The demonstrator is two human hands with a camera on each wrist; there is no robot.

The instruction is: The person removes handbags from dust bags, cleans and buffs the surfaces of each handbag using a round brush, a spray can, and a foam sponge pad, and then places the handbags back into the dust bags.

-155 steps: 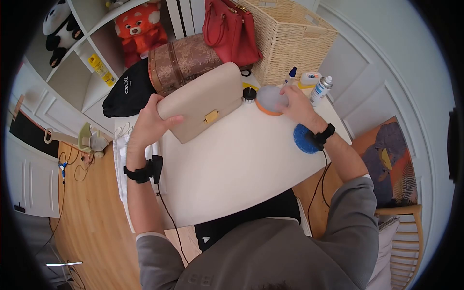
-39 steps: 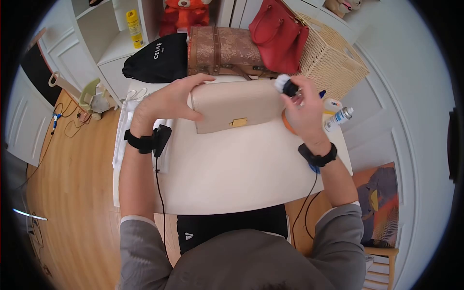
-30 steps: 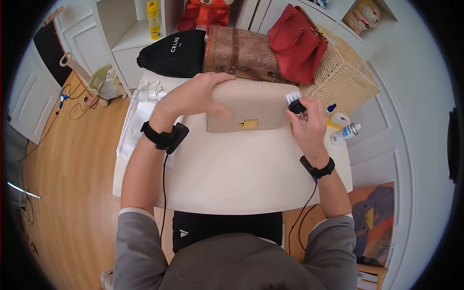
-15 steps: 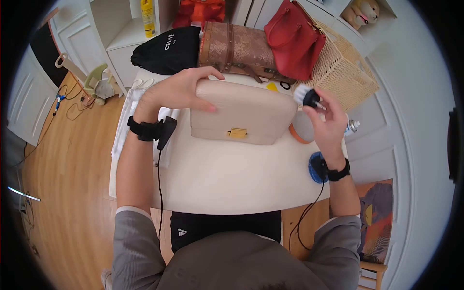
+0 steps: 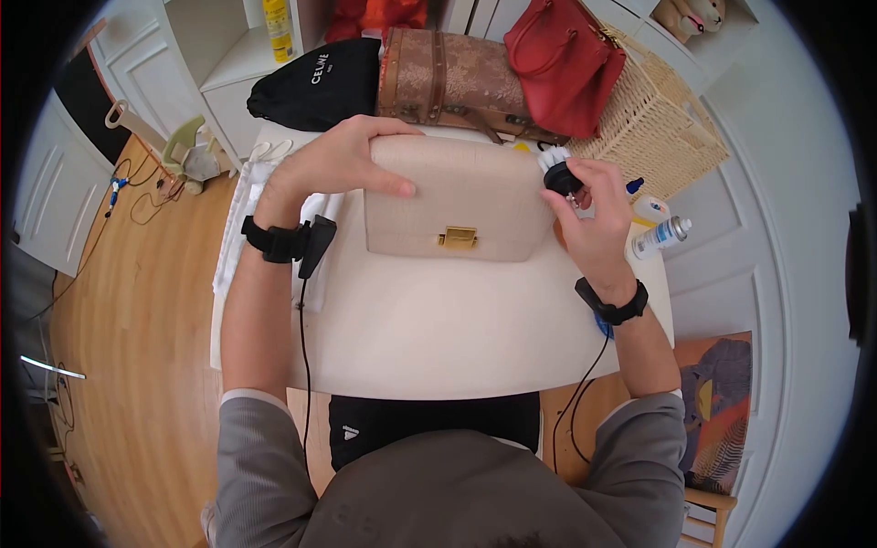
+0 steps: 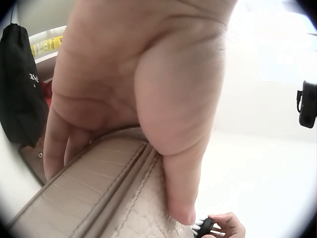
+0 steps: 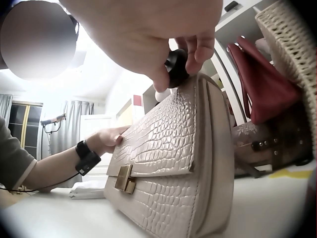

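Gripped the bag [image 5: 448, 196] on the tabletop [image 5: 438, 320] with the left hand [image 5: 340, 164]; pinched the brush [image 5: 562, 179] in the right hand [image 5: 599, 224], just beside the bag's top right corner.

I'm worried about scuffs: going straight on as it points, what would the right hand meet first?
Probably the beige bag, near its upper corner, the held brush leading; whether the bristles touch it is unclear.

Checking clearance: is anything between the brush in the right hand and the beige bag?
Nothing visible. The right hand holds the brush by the upper right corner of the beige bag; the left hand grips the other end.
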